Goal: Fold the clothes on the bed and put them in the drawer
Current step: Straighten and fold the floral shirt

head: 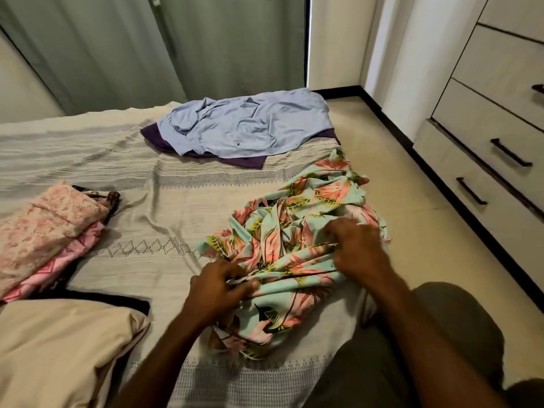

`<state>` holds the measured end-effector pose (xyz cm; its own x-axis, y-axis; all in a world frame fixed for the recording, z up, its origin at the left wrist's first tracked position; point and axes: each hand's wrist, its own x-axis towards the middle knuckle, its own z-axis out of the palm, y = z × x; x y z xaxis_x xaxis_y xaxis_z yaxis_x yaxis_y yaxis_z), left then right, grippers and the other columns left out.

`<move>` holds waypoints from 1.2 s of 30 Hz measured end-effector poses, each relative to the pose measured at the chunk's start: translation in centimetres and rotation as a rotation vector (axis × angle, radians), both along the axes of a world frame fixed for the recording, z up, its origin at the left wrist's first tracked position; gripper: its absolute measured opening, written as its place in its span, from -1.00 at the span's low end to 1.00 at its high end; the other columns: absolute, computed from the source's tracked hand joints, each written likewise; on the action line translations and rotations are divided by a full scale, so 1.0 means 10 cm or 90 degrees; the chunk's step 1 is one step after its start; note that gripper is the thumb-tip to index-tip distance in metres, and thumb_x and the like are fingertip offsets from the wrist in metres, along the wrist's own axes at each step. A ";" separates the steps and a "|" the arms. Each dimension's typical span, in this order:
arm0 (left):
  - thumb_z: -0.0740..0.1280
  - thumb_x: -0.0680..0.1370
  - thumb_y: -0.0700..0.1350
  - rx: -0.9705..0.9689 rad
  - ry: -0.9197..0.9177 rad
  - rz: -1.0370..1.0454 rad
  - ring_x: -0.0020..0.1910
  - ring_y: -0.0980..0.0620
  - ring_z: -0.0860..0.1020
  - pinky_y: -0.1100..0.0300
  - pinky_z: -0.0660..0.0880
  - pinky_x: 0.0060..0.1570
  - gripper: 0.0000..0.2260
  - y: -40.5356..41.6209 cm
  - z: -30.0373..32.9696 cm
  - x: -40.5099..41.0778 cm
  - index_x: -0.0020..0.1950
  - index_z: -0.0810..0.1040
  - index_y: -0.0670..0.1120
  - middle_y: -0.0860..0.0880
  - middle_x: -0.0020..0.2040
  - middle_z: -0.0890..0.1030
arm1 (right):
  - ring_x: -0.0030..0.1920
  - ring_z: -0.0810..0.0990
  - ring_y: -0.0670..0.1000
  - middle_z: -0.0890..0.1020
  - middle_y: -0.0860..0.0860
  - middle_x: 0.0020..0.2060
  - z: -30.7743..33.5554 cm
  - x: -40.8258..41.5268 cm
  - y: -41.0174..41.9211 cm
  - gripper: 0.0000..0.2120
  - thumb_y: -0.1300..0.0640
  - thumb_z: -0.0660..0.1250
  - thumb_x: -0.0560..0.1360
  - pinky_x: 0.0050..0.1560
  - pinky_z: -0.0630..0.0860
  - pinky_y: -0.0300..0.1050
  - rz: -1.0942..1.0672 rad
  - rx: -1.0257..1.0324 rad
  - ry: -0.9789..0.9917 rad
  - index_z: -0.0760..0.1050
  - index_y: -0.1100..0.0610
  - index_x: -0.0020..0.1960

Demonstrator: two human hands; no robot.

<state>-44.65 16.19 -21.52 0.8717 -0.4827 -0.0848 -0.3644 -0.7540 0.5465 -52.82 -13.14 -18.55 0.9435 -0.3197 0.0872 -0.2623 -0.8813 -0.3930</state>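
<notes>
Floral garment [297, 231] sits bunched on the bed [164, 219], under both hands. Left hand [216, 287] pinches its near-left edge, fingers curled on the cloth. Right hand [357, 245] curls into the folds, probably gripping; blur hides the fingertips. Step: sorting it out before folding. Next: spread it flat away from both grips. 2 shirts, blue shirt [244, 122] over purple one [250, 163], wait beyond; drawers [485, 160] right of the right hand.

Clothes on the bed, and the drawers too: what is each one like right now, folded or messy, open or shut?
Flowery garment: crumpled, unfolded, gripped by both hands.
Left hand: pinching its near edge.
Right hand: gripping its bunched cloth.
Light blue shirt: spread out, wrinkled, unfolded.
Purple garment: under the blue shirt, unfolded.
Pink clothes: folded, stacked.
Drawers: shut.
</notes>
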 end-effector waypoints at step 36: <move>0.45 0.47 -0.29 -0.161 0.044 0.112 -0.26 0.12 0.59 0.12 0.55 -0.19 -0.86 -0.42 -0.13 -0.09 -0.21 0.62 -0.06 0.06 -0.27 0.63 | 0.21 0.49 -0.04 0.59 -0.13 0.13 -0.52 -0.07 0.59 -0.78 -0.09 0.35 0.51 0.34 0.22 0.06 0.235 0.045 0.044 0.51 -0.11 0.14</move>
<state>-45.54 11.97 -22.84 0.9401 -0.3380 -0.0434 -0.1956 -0.6395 0.7435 -53.51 -7.24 -23.72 0.9991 0.0403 0.0097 0.0404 -0.8925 -0.4493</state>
